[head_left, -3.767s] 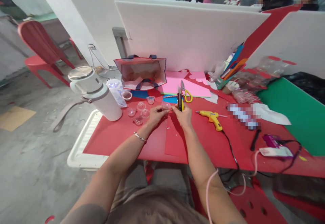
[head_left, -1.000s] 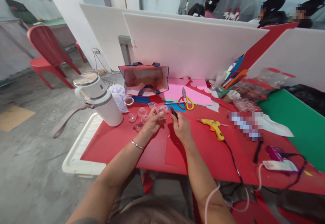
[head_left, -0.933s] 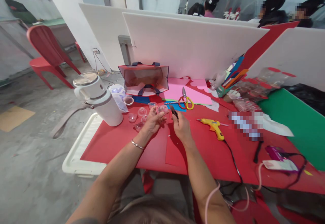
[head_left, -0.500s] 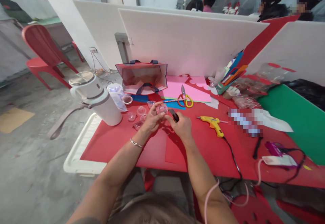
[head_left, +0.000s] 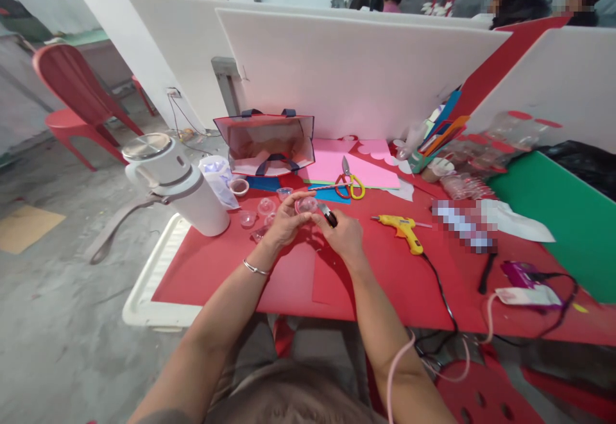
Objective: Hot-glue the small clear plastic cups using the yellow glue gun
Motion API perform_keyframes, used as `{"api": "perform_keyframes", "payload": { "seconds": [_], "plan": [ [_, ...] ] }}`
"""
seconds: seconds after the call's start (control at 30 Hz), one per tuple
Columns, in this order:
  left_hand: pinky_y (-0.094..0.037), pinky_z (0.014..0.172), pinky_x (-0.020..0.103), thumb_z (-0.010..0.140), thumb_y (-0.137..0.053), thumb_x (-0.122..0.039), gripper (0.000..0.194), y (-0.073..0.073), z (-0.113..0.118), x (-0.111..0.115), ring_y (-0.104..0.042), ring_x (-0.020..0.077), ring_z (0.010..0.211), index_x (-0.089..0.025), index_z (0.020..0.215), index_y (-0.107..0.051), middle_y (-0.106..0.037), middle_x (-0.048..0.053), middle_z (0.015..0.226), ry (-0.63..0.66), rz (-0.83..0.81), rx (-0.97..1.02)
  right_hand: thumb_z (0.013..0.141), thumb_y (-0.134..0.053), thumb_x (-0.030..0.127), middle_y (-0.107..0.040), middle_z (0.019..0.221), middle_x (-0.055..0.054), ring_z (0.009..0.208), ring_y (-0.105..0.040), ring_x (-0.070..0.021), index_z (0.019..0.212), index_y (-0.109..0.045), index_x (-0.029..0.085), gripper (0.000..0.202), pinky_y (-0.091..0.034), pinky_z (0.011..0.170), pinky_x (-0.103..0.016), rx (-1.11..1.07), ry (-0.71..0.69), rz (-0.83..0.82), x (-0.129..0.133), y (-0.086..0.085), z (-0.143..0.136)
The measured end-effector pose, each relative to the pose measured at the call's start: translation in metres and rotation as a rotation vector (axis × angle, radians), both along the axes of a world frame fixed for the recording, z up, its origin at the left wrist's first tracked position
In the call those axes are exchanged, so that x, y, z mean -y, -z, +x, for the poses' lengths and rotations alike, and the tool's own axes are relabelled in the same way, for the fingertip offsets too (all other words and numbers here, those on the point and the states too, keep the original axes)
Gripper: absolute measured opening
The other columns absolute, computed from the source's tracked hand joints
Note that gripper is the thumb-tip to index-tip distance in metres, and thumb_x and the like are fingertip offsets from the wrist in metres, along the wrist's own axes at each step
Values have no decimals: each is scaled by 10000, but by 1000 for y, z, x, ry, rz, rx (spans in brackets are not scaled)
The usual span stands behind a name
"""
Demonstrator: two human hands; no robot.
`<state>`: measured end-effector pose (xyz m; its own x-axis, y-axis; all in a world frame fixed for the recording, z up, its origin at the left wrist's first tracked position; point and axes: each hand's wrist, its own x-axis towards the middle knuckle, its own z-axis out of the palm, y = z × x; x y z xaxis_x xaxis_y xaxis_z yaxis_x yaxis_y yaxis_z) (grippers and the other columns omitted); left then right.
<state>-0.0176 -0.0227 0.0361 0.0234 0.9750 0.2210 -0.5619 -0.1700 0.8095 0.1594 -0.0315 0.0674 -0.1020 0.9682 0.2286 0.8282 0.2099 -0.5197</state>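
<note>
- The table (head_left: 399,296), spread with red sheet, runs across the view under both forearms.
- A white foam board (head_left: 360,71) stands along its far side.
- A green board (head_left: 553,219) lies at the right end.
- A tote bag (head_left: 269,142) with dark handles sits at the foot of the foam board, its mouth facing the person.
- A pale insulated bottle (head_left: 205,206) with a strap stands on the left.
- Pink paper (head_left: 322,161) lies just right of the bag.
- The left hand (head_left: 287,222) has its fingers curled around a clear plastic cup (head_left: 305,205), raised in front of the person.
- The right hand (head_left: 346,235) grips a utility knife (head_left: 330,216), fingers closed round the dark handle.
- A yellow glue gun (head_left: 399,226) lies to the right of that hand.
- Scissors (head_left: 350,178) with red and yellow handles lie beyond the hands.
- The knife's blade points at the cup; whether it touches, I cannot tell.
- More clear cups (head_left: 266,206) cluster beside the left hand.
</note>
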Motion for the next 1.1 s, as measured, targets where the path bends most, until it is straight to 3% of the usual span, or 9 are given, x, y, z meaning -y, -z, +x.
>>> {"api": "perform_keyframes", "payload": {
  "seconds": [0.13,0.27,0.37,0.5,0.77,1.1],
  "plan": [
    [-644,731,292,668,-985,-234,567,1,-1,1,-721,153,896,-250,1130,-656,-724,38,1205,23,-55,37,1042,-398,720,-740,761,-64,691,-666,-236,890,-678,231,583,-290,606,-305,-51,-63,-14,0,-1,2],
    [-659,810,342,658,-985,-218,640,-2,-3,1,-716,140,846,-253,1198,-643,-720,10,1079,23,-76,58,1107,-351,571,-774,912,-48,799,-694,-236,1097,-683,254,459,-340,643,-295,-136,-169,21,-2,2,2],
    [-655,855,346,648,-985,-199,707,-2,-4,0,-721,135,865,-265,1268,-651,-715,14,1115,14,-67,46,1108,-371,548,-771,936,-41,819,-697,-231,1111,-676,259,420,-382,676,-297,-200,-214,32,-4,5,2],
    [-656,861,350,644,-977,-171,646,1,-5,-2,-723,169,980,-257,1203,-665,-699,35,1237,2,-35,20,1115,-341,526,-745,852,-26,760,-686,-217,1038,-653,254,421,-393,668,-300,-265,-240,-21,-5,5,3],
    [-596,907,318,642,-995,-233,596,-2,-3,0,-712,246,1183,-234,1118,-637,-717,64,1235,1,16,-58,929,-531,820,-688,715,-31,658,-632,-216,823,-578,246,585,-315,601,-298,-86,-134,34,2,-3,0],
    [-563,1005,372,640,-1012,-297,574,-7,2,5,-724,251,1163,-225,1090,-663,-738,76,1190,20,20,-83,931,-527,821,-729,718,-63,665,-674,-230,779,-615,235,612,-299,599,-310,19,-64,41,4,-6,-1]
  ]
}}
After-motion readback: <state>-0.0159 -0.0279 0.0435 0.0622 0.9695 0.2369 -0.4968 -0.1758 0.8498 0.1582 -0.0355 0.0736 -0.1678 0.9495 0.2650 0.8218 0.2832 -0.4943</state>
